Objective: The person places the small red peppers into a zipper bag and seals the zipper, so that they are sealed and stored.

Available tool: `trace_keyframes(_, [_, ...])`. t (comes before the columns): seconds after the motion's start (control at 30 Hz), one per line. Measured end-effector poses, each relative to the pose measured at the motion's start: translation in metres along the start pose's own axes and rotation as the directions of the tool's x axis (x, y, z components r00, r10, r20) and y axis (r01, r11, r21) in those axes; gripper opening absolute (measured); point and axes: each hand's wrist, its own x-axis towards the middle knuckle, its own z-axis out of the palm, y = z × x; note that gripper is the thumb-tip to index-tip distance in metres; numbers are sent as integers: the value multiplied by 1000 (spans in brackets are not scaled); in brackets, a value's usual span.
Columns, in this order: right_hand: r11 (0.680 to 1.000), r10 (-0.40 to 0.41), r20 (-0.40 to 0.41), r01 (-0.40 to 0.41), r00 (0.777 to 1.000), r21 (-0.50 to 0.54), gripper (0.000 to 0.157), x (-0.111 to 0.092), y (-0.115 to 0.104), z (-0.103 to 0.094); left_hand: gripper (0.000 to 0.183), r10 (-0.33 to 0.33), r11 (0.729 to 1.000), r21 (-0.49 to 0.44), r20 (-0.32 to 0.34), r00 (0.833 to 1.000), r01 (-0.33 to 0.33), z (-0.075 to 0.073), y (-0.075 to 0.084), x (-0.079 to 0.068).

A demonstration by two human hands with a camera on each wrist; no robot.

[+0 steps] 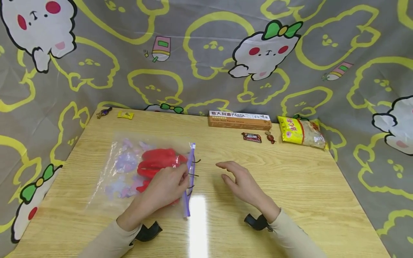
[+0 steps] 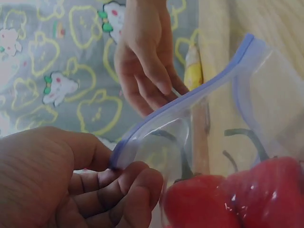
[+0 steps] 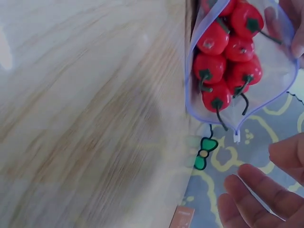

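A clear zip bag (image 1: 186, 209) with a purple closure lies on the wooden table, left of centre. Several red peppers (image 1: 158, 154) fill it, their dark stems poking toward the mouth. My left hand (image 1: 164, 186) pinches the near lip of the bag between thumb and fingers, lifting it. The right wrist view shows the bag's purple rim (image 3: 189, 90) gaping, with a white slider (image 3: 236, 136) at its end. To the right of the mouth, my right hand (image 1: 242, 182) hovers with relaxed fingers, holding nothing. Pale purple patterns (image 1: 126, 163) mark the bag's left part.
Along the back stand a pasta box (image 1: 240, 120) and a yellow snack bag (image 1: 302, 132). Before them lie a dark red wrapped candy (image 1: 251, 137) and a small twist-wrapped one (image 1: 270, 137). At the back left are a yellow packet (image 1: 125, 114) and another candy (image 1: 104, 113).
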Motion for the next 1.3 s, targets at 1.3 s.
trace_keyframes(1.3, [950,-310,-198,296,930,-95,26,-51,-10,-48,41,498,809,293,118,859,-510,-24,5,-72])
